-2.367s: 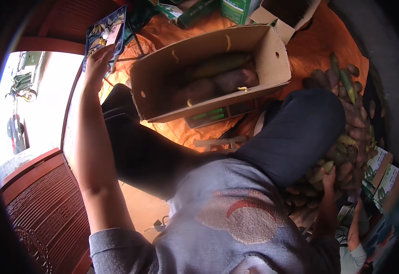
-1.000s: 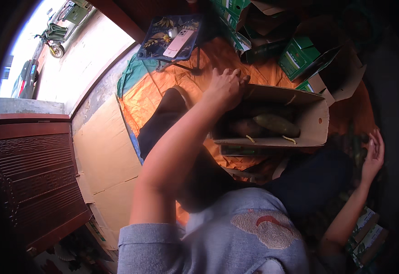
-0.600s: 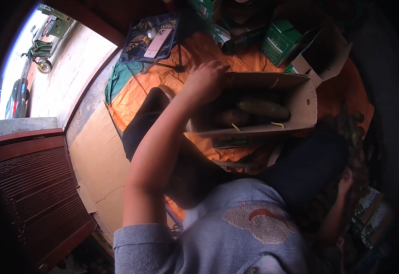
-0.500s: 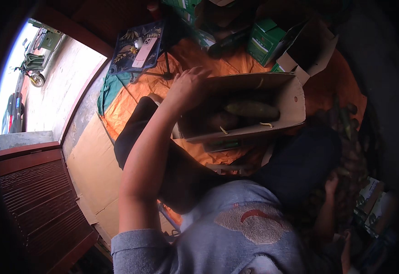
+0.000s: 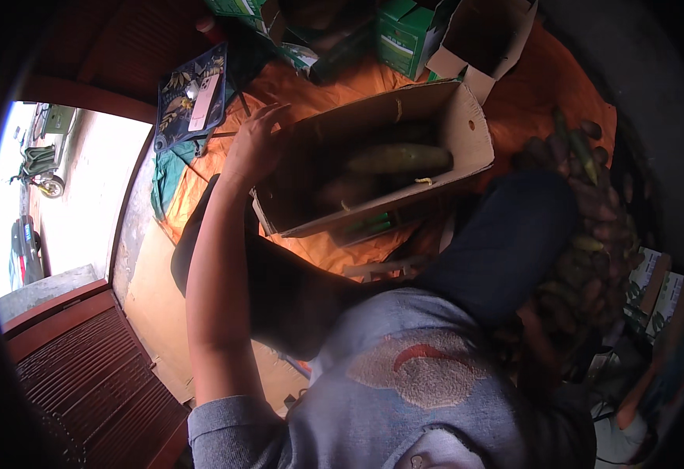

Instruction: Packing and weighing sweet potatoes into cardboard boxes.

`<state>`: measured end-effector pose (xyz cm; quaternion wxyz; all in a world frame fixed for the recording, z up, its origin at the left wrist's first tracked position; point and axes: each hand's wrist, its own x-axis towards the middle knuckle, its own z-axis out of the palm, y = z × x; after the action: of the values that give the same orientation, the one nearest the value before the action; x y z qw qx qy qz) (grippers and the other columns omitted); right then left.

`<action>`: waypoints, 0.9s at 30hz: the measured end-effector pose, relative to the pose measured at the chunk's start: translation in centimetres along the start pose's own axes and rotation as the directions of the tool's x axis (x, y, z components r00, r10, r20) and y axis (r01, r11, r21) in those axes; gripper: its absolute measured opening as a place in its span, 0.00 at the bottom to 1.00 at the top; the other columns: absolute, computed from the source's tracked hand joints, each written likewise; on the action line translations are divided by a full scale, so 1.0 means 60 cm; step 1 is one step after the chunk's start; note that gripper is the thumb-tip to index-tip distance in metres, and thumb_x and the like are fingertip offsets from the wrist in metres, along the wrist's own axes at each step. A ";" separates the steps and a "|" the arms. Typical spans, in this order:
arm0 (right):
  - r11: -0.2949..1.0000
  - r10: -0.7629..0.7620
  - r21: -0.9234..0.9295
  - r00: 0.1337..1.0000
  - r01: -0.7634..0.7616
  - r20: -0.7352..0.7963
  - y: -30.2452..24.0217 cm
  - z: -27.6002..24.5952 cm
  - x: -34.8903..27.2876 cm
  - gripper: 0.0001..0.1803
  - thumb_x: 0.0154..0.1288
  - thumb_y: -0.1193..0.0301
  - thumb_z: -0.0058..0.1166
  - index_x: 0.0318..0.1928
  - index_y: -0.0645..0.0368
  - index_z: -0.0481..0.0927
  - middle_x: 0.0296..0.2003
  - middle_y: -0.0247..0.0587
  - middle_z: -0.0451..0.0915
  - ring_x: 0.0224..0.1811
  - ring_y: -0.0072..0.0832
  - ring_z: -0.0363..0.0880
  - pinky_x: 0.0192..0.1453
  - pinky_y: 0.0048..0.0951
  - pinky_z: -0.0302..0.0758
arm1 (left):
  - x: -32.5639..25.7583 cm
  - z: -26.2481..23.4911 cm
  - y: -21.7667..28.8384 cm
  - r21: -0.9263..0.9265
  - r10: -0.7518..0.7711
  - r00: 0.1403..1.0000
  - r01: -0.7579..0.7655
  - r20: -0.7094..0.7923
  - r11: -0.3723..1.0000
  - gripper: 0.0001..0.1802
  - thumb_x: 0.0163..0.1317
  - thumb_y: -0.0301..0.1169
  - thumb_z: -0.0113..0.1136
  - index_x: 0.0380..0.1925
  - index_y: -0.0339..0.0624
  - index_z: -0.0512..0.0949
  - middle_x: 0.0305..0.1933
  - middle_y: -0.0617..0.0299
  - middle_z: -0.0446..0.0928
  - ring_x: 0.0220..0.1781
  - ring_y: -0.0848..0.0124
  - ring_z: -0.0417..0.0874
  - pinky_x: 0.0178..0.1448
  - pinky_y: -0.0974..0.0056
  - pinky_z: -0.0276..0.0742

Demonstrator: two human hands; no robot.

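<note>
A long cardboard box point(image 5: 479, 137) stands before me with its top open. Inside lies a long greenish-brown vegetable point(image 5: 404, 159), with other dark ones beside it in shadow. My left hand point(image 5: 257, 147) is at the box's left end, fingers stretched out over the rim; no held thing shows. On my right, my right forearm point(image 5: 535, 344) reaches down by a heap of long brown and green vegetables point(image 5: 592, 211). Dimness and blur hide the fingers of that hand, so its grip cannot be made out.
Green cartons point(image 5: 406, 39) and an open carton point(image 5: 479, 39) stand beyond the box on an orange sheet point(image 5: 514, 125). A small patterned table point(image 5: 171, 117) at the left bears a phone point(image 5: 204, 102). White cartons point(image 5: 666, 301) sit at the right, near a doorway-side cardboard sheet point(image 5: 150, 289) on the left.
The view has shifted, so the box and surroundings appear farther left and higher. My left hand stays at the box's left end. My right hand has moved and become harder to see.
</note>
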<state>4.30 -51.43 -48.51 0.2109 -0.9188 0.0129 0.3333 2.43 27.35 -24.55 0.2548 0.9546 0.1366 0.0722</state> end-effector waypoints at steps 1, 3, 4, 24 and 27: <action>1.000 -0.005 -0.014 1.000 0.006 0.016 -0.007 0.005 -0.001 0.17 0.63 0.77 0.52 0.52 0.63 0.82 0.47 0.52 0.85 0.52 0.43 0.83 0.58 0.42 0.78 | 0.000 0.001 0.000 -0.002 -0.002 1.000 0.002 0.007 1.000 0.21 0.65 0.30 0.61 0.58 0.40 0.78 0.63 0.47 0.77 0.63 0.48 0.79 0.65 0.53 0.76; 0.999 -0.019 -0.038 0.999 0.021 0.047 -0.029 0.018 -0.001 0.17 0.63 0.76 0.52 0.52 0.63 0.82 0.47 0.52 0.85 0.52 0.43 0.83 0.58 0.42 0.78 | -0.001 0.003 -0.001 0.028 -0.013 1.000 0.013 0.000 1.000 0.21 0.65 0.29 0.61 0.57 0.40 0.79 0.63 0.47 0.77 0.63 0.48 0.79 0.65 0.53 0.76; 0.998 -0.028 -0.050 0.998 0.032 0.063 -0.041 0.023 0.000 0.17 0.63 0.76 0.52 0.52 0.63 0.82 0.47 0.52 0.85 0.52 0.43 0.84 0.58 0.42 0.78 | -0.001 0.004 0.000 0.034 -0.023 1.000 0.023 0.001 0.999 0.21 0.65 0.29 0.61 0.58 0.40 0.78 0.63 0.47 0.77 0.64 0.48 0.78 0.65 0.53 0.76; 0.957 -0.099 -0.242 0.963 0.161 0.252 -0.171 0.165 -0.011 0.17 0.61 0.74 0.53 0.50 0.64 0.82 0.47 0.55 0.84 0.50 0.47 0.84 0.56 0.43 0.79 | 0.009 0.024 -0.018 0.049 0.022 0.999 -0.020 -0.039 0.999 0.19 0.66 0.26 0.61 0.58 0.43 0.80 0.59 0.48 0.80 0.61 0.53 0.82 0.63 0.57 0.78; 0.952 0.011 -0.300 0.976 0.056 0.216 -0.069 0.106 -0.058 0.17 0.61 0.74 0.53 0.50 0.64 0.82 0.47 0.56 0.84 0.50 0.48 0.84 0.55 0.43 0.79 | -0.001 0.022 -0.026 -0.019 -0.054 0.998 0.054 -0.010 0.998 0.18 0.69 0.32 0.61 0.58 0.40 0.80 0.61 0.47 0.79 0.64 0.52 0.80 0.66 0.55 0.76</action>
<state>-1.59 -45.53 -49.18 0.0710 -0.8989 -0.0718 0.4263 2.33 28.00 -26.48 0.2647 0.9478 0.1629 0.0715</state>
